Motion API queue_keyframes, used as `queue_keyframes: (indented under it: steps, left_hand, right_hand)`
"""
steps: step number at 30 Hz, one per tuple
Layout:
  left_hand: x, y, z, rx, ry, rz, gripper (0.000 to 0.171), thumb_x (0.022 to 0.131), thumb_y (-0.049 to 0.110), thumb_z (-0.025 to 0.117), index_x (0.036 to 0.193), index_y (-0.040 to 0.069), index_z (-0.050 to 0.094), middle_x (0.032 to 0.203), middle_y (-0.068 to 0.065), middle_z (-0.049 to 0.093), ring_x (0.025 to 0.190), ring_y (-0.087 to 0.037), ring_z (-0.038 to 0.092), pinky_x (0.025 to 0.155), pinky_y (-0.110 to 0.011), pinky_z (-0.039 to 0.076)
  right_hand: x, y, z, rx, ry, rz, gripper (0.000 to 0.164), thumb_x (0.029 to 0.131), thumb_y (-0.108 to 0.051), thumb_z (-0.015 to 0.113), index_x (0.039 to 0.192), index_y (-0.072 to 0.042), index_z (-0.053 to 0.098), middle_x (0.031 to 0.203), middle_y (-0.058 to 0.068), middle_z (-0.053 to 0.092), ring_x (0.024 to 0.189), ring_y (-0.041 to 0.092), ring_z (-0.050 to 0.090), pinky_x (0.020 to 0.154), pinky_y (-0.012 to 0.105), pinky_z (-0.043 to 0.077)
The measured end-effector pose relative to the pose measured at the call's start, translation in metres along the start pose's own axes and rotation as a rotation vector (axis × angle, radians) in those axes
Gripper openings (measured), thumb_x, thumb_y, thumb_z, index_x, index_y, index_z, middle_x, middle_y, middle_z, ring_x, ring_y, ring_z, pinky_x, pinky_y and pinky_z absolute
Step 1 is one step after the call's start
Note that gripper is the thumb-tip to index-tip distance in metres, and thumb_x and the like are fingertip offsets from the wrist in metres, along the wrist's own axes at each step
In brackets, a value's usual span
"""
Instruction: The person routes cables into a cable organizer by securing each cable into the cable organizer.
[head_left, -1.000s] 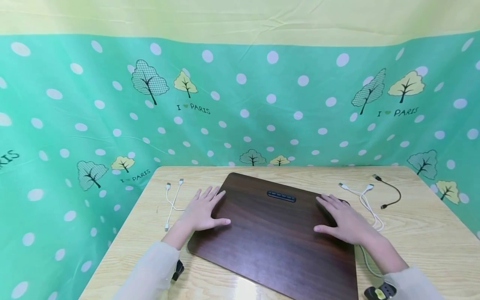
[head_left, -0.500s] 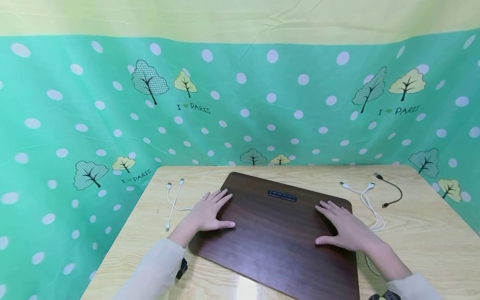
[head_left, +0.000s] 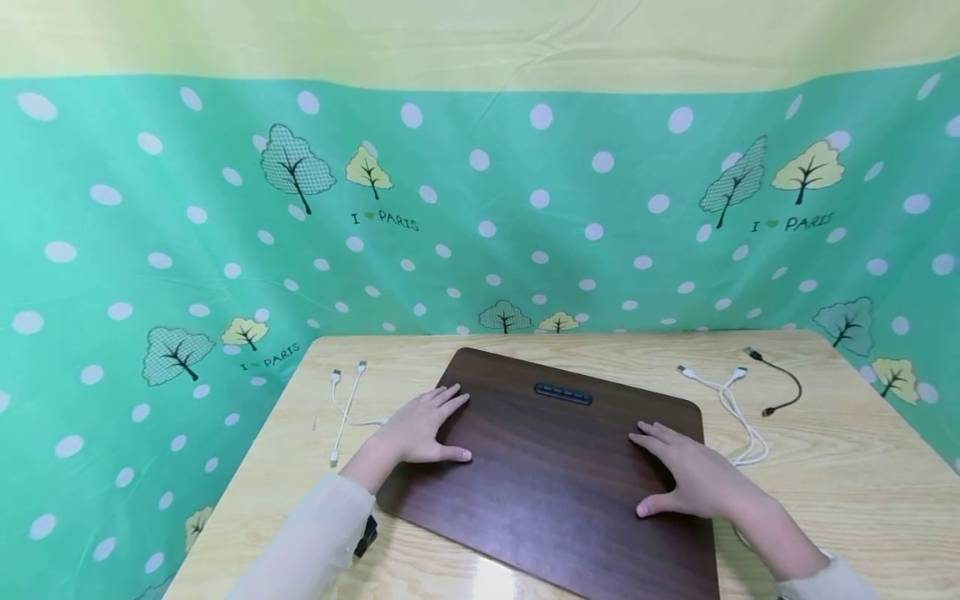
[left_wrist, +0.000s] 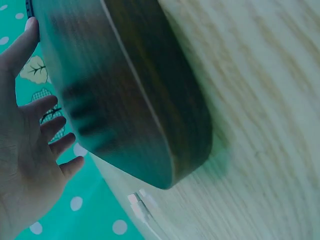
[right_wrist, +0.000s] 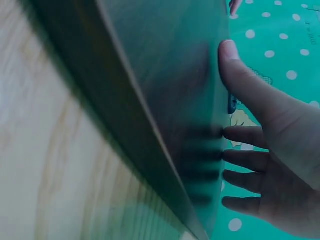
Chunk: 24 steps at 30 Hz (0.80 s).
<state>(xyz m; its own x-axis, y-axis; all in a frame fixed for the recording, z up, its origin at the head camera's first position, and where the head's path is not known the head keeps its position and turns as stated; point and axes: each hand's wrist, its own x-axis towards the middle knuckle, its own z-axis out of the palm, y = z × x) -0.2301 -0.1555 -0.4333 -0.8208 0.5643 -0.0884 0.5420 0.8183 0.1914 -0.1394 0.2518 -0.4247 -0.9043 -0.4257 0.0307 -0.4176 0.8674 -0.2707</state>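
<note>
Two pale sleeves, L sleeve (head_left: 311,537) and R sleeve (head_left: 828,581), are showing nearest, w/ a black strap unit (head_left: 366,536) poking out by the L one. L hand (head_left: 420,429) is lying over the L side of the brown board (head_left: 547,475), R hand (head_left: 693,475) over its R side; fingers are fanning out, thumbs pointing inward, neither hand gripping anything. Contact is looking likely, but can't tell for sure, esp. L fingertips. Vs. 1 sec ago, R hand is sitting nearer the person, so the board's far R corner is now showing fully; L hand is sitting a touch further R. Board is staying approx. put, so prob. just the hands are adjusting. It's lying skewed mid-table, near R end running out of frame, w/ a black strip (head_left: 562,393) sitting close to its far edge. Wood-grain table (head_left: 840,467) is catching glare (head_left: 492,581) at the bottom. White cable (head_left: 347,415) is lying L of the board; white lead (head_left: 734,410) R of it, black cable (head_left: 799,388) further R. Green dotted cloth (head_left: 450,167) w/ tree & PARIS prints is hanging behind, pale yellow up top.
</note>
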Motion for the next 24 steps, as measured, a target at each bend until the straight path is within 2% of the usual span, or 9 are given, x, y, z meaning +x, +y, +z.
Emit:
queue_keyframes:
  steps: [4,10,24]
  left_hand:
    - [0.0011,0.0,0.0016,0.013,-0.02,0.002,0.095,0.077,0.068,0.062,0.15,0.014,0.033,0.159,-0.013,0.028,0.147,-0.035,0.027,0.12,-0.05,0.028]
    - [0.0025,-0.0009,0.0069,-0.014,-0.023,0.007,0.095,0.077,0.066,0.064,0.15,0.015,0.033,0.159,-0.012,0.028,0.147,-0.036,0.026,0.12,-0.049,0.029]
    - [0.0002,0.0034,0.0065,-0.053,-0.015,-0.01,0.093,0.076,0.064,0.067,0.15,0.017,0.034,0.159,-0.012,0.029,0.146,-0.037,0.027,0.118,-0.051,0.032]
  right_hand:
    - [-0.0017,-0.0015,-0.0011,0.033,-0.035,0.018,0.1,0.06,-0.067,0.076,0.136,-0.007,0.052,0.145,0.023,0.046,0.128,0.045,0.048,0.089,0.056,0.052]
    - [-0.0012,-0.0016,-0.0013,0.1,-0.066,0.033,0.1,0.059,-0.06,0.081,0.136,-0.004,0.05,0.146,0.027,0.042,0.129,0.05,0.045,0.096,0.06,0.048]
    - [0.0032,-0.0017,-0.0015,0.129,-0.051,0.041,0.098,0.054,-0.051,0.086,0.132,0.0,0.055,0.142,0.032,0.045,0.129,0.053,0.044,0.097,0.061,0.047]
